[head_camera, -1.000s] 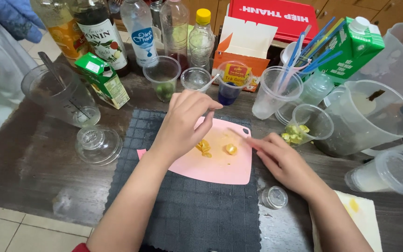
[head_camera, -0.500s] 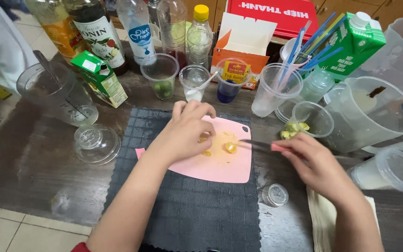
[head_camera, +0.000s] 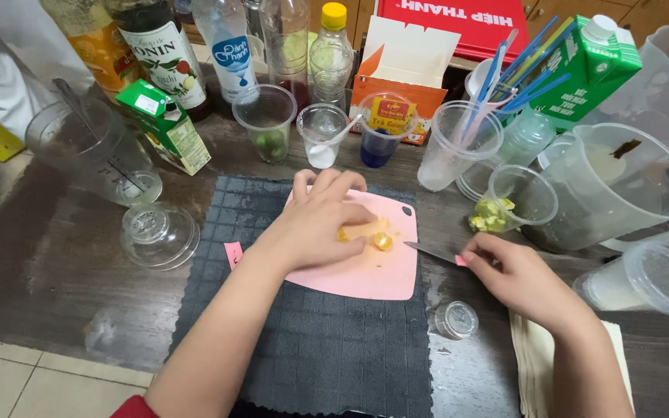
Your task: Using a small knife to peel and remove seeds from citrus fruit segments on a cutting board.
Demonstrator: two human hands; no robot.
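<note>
My left hand [head_camera: 315, 224] rests on a pink cutting board [head_camera: 377, 271] and pinches small yellow-orange fruit pieces [head_camera: 382, 241] with thumb and fingers. To the right of the board, my right hand [head_camera: 516, 275] grips a small knife [head_camera: 431, 251] by its pink handle, the blade lying low with its tip at the board's right edge. The board lies on a dark grey mat [head_camera: 334, 348].
Behind the board stand bottles [head_camera: 160, 46], green cartons [head_camera: 166, 128], plastic cups [head_camera: 266, 116], a cup of straws [head_camera: 458, 143], a cup with yellow-green pieces [head_camera: 516, 203] and clear pitchers [head_camera: 621, 190]. A domed lid [head_camera: 159, 234] lies left, a small cap [head_camera: 456, 320] near my right wrist.
My right hand has slid out to the right of the board with the knife. My left hand stays on the fruit. The camera view has shifted slightly.
</note>
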